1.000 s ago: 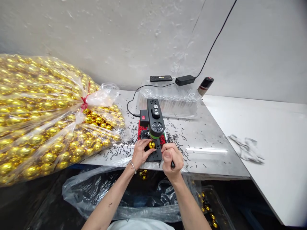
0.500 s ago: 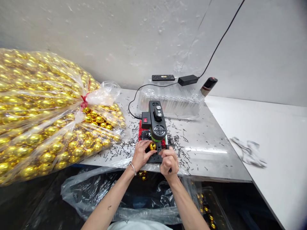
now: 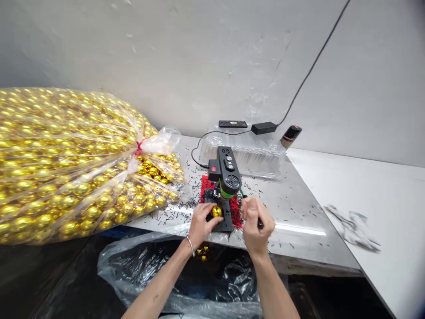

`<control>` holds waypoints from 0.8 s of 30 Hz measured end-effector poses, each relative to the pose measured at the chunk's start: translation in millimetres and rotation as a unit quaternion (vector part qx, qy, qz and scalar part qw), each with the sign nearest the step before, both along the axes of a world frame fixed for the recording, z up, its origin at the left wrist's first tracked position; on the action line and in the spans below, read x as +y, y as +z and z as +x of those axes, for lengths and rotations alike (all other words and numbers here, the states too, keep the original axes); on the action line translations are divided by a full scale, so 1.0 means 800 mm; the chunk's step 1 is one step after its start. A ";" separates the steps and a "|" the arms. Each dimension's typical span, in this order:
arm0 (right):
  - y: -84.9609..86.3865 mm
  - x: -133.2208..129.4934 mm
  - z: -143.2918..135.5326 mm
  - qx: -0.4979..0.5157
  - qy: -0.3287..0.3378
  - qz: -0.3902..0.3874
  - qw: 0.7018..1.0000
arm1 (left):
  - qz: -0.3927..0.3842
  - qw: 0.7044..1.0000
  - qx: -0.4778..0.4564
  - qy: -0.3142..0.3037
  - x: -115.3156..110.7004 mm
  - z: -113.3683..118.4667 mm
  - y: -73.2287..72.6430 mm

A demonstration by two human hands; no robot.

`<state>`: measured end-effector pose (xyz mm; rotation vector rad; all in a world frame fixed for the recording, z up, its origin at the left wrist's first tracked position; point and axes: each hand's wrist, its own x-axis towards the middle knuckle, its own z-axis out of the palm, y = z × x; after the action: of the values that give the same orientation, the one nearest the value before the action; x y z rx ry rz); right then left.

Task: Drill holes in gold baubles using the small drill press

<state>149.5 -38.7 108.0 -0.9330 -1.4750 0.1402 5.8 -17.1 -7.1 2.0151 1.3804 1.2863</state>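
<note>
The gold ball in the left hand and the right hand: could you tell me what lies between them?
In the head view, the black base plate of the small drill press lies between the gold ball and the right hand.

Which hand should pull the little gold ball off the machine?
Probably the left hand: its fingers already pinch the gold ball on the black base of the small drill press. The right hand is closed around the lever handle.

A person's left hand [image 3: 201, 220] pinches a small shiny gold ball [image 3: 216, 212] on the black base of a compact black-and-green bench drill [image 3: 226, 173], while the right hand [image 3: 256, 221] grips its dark lever [image 3: 259, 224]. A large clear plastic bag of gold balls [image 3: 73, 164] lies beside them on the shavings-strewn grey metal table [image 3: 292, 208].
</note>
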 end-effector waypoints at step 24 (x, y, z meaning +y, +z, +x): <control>-0.042 -0.001 -0.003 0.003 0.002 0.047 0.999 | -0.167 0.950 0.220 0.144 0.157 -0.111 0.050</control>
<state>147.5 -39.1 74.1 -0.8534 -1.4651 0.0765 -83.3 108.6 32.8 1.9778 2.0041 0.6486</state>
